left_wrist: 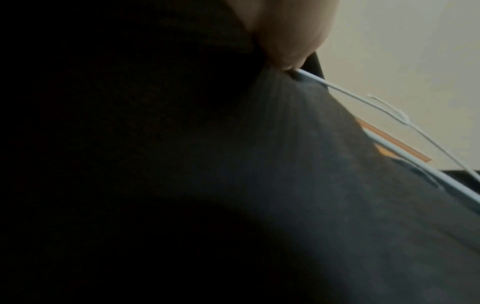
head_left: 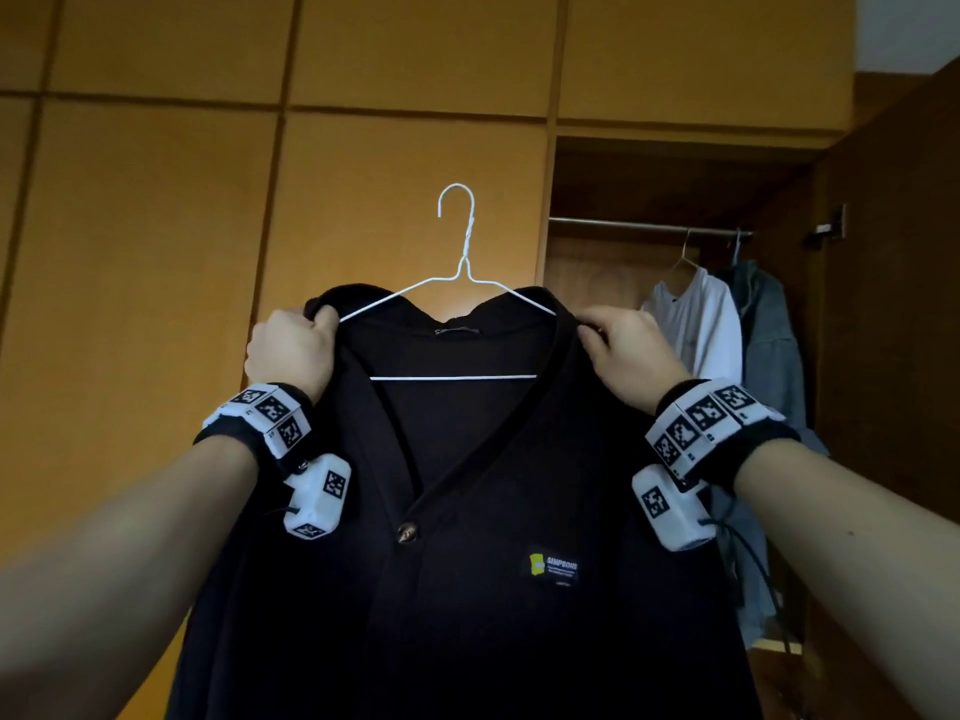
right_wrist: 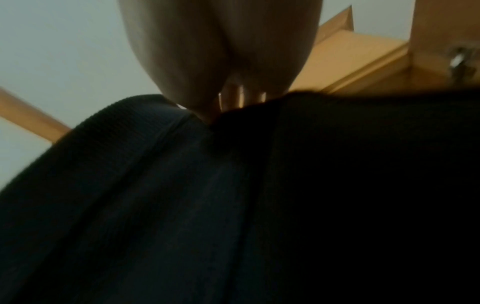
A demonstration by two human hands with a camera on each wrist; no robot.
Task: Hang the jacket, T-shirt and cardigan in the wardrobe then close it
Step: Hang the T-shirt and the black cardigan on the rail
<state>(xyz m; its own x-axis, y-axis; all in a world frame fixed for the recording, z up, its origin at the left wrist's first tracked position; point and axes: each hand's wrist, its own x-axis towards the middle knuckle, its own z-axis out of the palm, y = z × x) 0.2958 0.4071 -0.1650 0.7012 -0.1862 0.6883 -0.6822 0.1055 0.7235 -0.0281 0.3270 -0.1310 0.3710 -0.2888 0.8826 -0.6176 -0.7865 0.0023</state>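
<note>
Holding the black cardigan (head_left: 467, 511) up in front of the closed wardrobe (head_left: 156, 252) panels, both hands grip it at the shoulders: the left hand (head_left: 291, 350) has its fingers curled round the left shoulder fabric, and the right hand (head_left: 631, 350) pinches the right shoulder edge. The head view alone shows the whole garment, which hangs upright with its long axis vertical and its front turned toward the person, on a white wire hanger (head_left: 457, 283) whose hook points up and opens to the left. That view also gives the open compartment on the right, where a white T-shirt (head_left: 696, 324) and a grey-blue jacket (head_left: 774, 345) hang side by side from the rail (head_left: 649, 227). A brown button (head_left: 407, 531) closes the V-neck, and a small chest patch (head_left: 553, 568) with a yellow mark reads "SIMPSONS"; the finer lines under it are too small to read. The left wrist view adds what the head view hides: the wire arm of the hanger comes out of the fabric right at the thumb, so this grip probably holds wire and cloth together, though the picture is dark. The right wrist view shows fingertips (right_wrist: 228, 96) pressed against the ribbed knit edge, with the wooden door frame behind.
</note>
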